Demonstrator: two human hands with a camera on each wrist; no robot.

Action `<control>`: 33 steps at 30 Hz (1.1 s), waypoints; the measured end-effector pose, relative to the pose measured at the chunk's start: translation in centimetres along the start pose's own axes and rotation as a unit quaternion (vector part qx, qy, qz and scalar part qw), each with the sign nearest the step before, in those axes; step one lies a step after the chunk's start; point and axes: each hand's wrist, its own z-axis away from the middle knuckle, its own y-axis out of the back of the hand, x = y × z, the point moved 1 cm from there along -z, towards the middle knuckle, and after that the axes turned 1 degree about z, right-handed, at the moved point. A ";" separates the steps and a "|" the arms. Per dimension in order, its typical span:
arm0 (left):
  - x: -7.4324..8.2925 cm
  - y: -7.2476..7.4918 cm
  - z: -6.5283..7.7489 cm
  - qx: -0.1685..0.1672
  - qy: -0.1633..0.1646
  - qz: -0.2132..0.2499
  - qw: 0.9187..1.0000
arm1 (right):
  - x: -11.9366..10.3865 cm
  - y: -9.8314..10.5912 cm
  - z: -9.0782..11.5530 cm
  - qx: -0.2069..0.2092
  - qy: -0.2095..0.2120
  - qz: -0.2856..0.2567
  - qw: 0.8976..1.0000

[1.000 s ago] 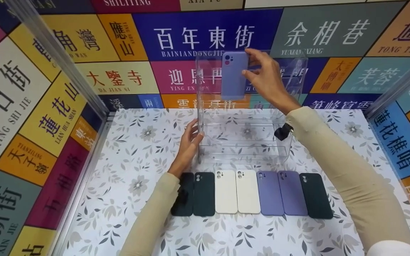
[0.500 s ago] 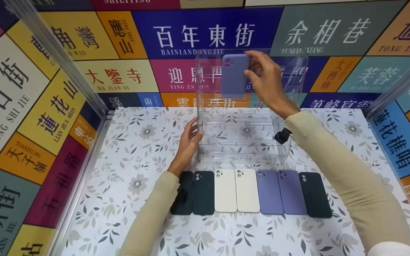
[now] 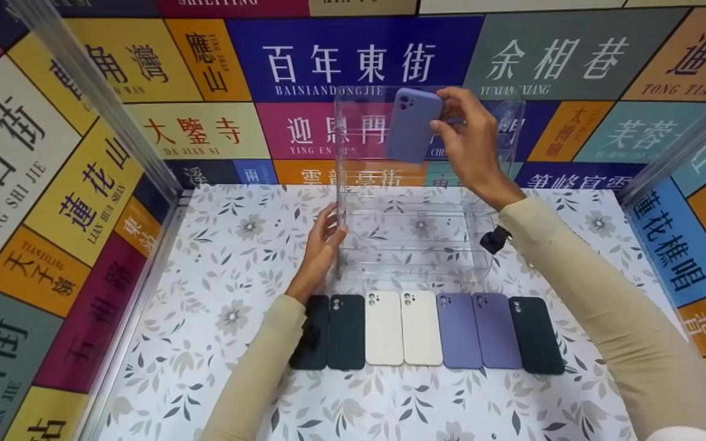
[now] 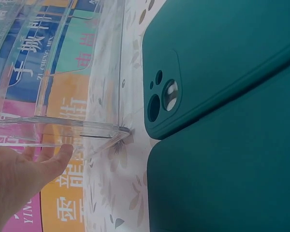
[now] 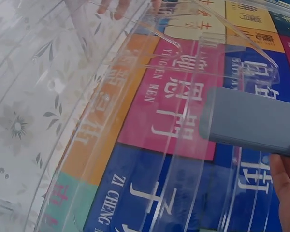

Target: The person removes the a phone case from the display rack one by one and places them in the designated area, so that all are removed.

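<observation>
My right hand [image 3: 475,138] pinches the upper right edge of a purple phone case [image 3: 414,122], thumb on its front. The case tilts, top leaning right, at the upper tier of a clear tiered display rack [image 3: 411,248]; the right wrist view shows its lower end by a clear ledge, contact uncertain. At the rack's left side, my left hand [image 3: 322,242] holds the panel edge, thumb toward the front. In the left wrist view, that hand's thumb [image 4: 60,159] shows beside the panel; its other fingers are partly hidden.
Before the rack lies a row of phone cases: two dark green [image 3: 347,334] ones at left, partly under the left forearm, two white [image 3: 383,331], two purple [image 3: 460,334], one dark green [image 3: 537,337]. Printed walls [image 3: 365,52] enclose the patterned tabletop [image 3: 230,367].
The purple phone case in my right hand has gone from nearly upright to tilted, shifting right with the hand. My left hand stays at the rack's side. The row of cases is unchanged.
</observation>
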 end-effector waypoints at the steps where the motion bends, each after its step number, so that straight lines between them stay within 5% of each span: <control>1: -0.1 0.0 0.0 0.000 0.001 0.001 1.000 | -0.1 0.3 0.0 0.006 -0.002 -0.001 1.000; 10: 0.0 0.0 -0.1 0.001 0.001 0.008 1.000 | -0.9 2.5 0.2 0.042 0.004 0.000 0.999; 15: 0.0 -0.1 -0.2 0.001 -0.011 0.010 1.000 | -1.1 3.7 0.8 0.027 0.026 0.006 0.999; 33: 0.0 -0.1 0.1 0.003 0.006 0.011 1.000 | -0.8 6.0 5.0 0.009 0.002 0.038 0.999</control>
